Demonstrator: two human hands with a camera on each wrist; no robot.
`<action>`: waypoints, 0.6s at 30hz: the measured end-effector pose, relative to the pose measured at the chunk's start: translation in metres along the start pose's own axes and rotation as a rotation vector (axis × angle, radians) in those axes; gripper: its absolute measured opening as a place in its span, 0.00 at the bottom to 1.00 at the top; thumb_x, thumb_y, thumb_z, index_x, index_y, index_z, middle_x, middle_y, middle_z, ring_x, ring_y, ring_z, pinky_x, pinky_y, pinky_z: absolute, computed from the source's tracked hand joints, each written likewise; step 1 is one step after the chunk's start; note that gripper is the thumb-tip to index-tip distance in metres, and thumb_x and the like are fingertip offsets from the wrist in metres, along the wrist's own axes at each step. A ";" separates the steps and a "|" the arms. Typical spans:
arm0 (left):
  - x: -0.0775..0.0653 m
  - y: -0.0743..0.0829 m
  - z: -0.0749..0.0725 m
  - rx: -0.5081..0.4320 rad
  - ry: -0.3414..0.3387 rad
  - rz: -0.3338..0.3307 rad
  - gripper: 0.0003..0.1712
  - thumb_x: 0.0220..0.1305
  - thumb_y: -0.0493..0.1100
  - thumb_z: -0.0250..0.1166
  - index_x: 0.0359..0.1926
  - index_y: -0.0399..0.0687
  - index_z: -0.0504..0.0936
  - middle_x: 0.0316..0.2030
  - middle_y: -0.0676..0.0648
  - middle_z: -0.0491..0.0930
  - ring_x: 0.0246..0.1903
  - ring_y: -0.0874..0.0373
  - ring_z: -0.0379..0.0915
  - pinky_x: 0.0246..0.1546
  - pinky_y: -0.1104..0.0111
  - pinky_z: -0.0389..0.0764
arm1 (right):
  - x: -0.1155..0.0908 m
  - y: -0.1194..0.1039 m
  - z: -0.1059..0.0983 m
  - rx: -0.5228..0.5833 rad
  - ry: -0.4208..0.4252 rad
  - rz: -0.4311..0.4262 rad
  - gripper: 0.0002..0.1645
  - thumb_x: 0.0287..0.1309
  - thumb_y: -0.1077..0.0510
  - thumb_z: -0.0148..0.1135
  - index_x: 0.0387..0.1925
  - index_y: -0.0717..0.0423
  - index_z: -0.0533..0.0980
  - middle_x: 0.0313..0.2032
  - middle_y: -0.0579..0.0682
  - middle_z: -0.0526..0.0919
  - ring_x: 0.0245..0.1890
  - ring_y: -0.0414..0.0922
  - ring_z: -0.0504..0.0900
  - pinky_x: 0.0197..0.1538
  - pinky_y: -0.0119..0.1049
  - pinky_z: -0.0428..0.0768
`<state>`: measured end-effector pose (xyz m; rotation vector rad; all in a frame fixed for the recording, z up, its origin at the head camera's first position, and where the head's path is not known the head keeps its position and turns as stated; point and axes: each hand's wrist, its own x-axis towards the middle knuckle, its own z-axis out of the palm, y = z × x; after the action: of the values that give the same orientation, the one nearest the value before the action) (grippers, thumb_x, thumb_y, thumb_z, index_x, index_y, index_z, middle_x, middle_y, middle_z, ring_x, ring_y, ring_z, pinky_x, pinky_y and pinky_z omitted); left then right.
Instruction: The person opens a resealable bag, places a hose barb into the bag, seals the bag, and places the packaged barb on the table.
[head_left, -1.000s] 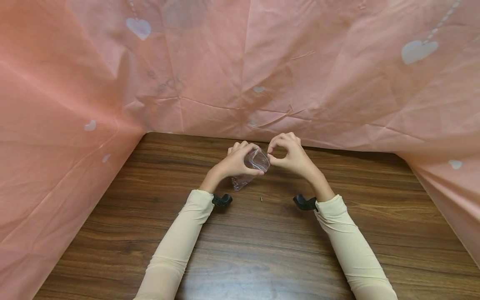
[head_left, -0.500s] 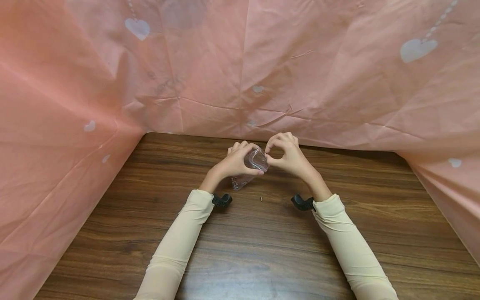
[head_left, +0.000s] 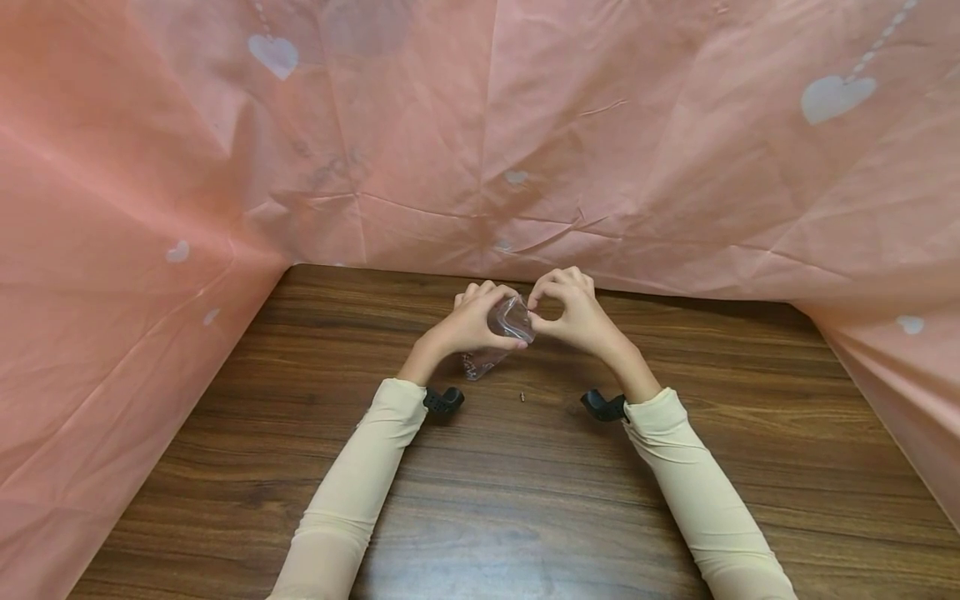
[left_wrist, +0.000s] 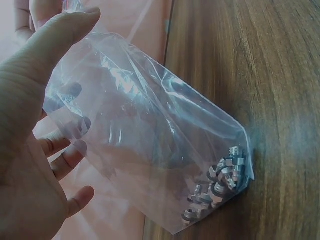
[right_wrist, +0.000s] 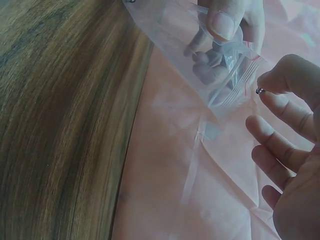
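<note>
My left hand (head_left: 467,327) holds a clear zip bag (left_wrist: 135,125) near its mouth, thumb on one side and fingers on the other. Several small silvery metal screws (left_wrist: 220,175) with dark rings lie gathered in the bag's bottom corner. Between thumb and forefinger, my right hand (head_left: 583,321) pinches one tiny metal screw (right_wrist: 259,91), mostly covered by the fingertips. It is right beside the bag's zip edge (right_wrist: 242,85), which has a red line; the other right fingers are loosely bent. Another small metal piece (head_left: 522,397) lies on the table below the hands.
The brown wood-grain table (head_left: 465,492) runs under both arms. A pink sheet with pale hearts (head_left: 420,150) hangs along the back and sides, close behind the hands. Black wrist cameras (head_left: 445,401) jut inward from both wrists.
My right hand has moved slightly left, bringing its pinching fingertips closer to the bag's mouth. The left hand and bag have stayed nearly still.
</note>
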<state>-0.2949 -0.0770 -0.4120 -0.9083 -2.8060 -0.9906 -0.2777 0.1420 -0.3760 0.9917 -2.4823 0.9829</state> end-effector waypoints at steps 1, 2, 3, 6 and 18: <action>0.000 0.000 0.000 0.000 -0.001 0.000 0.40 0.49 0.61 0.79 0.62 0.58 0.75 0.55 0.49 0.73 0.53 0.51 0.62 0.56 0.54 0.61 | 0.000 0.000 0.000 -0.002 -0.003 0.003 0.08 0.50 0.64 0.73 0.32 0.55 0.81 0.42 0.56 0.82 0.48 0.55 0.69 0.60 0.58 0.57; 0.000 0.000 0.000 0.000 -0.001 0.001 0.40 0.50 0.61 0.79 0.62 0.58 0.75 0.55 0.49 0.73 0.53 0.51 0.62 0.56 0.54 0.61 | 0.000 0.000 0.000 -0.003 -0.006 0.005 0.08 0.49 0.65 0.73 0.32 0.55 0.81 0.42 0.56 0.82 0.47 0.55 0.69 0.60 0.58 0.57; 0.000 0.000 0.000 0.001 -0.002 0.001 0.40 0.50 0.61 0.79 0.62 0.58 0.75 0.55 0.49 0.73 0.53 0.51 0.62 0.56 0.53 0.61 | 0.000 0.000 0.000 -0.006 -0.008 0.008 0.08 0.50 0.64 0.73 0.32 0.55 0.81 0.42 0.56 0.82 0.47 0.55 0.69 0.60 0.58 0.57; 0.000 0.000 0.000 0.001 -0.003 0.003 0.40 0.50 0.61 0.79 0.62 0.58 0.75 0.55 0.49 0.73 0.53 0.51 0.62 0.57 0.53 0.61 | 0.000 0.001 0.001 -0.011 -0.015 0.015 0.07 0.50 0.64 0.72 0.32 0.55 0.81 0.43 0.55 0.82 0.47 0.55 0.69 0.60 0.58 0.57; -0.001 0.001 -0.002 -0.001 -0.012 0.000 0.40 0.51 0.61 0.79 0.62 0.58 0.74 0.55 0.49 0.73 0.53 0.51 0.62 0.57 0.53 0.61 | 0.000 0.002 0.001 -0.025 -0.039 0.047 0.06 0.52 0.63 0.72 0.32 0.54 0.82 0.43 0.55 0.82 0.48 0.54 0.69 0.61 0.59 0.57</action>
<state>-0.2944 -0.0779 -0.4103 -0.9177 -2.8159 -0.9903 -0.2786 0.1425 -0.3776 0.9586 -2.5539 0.9535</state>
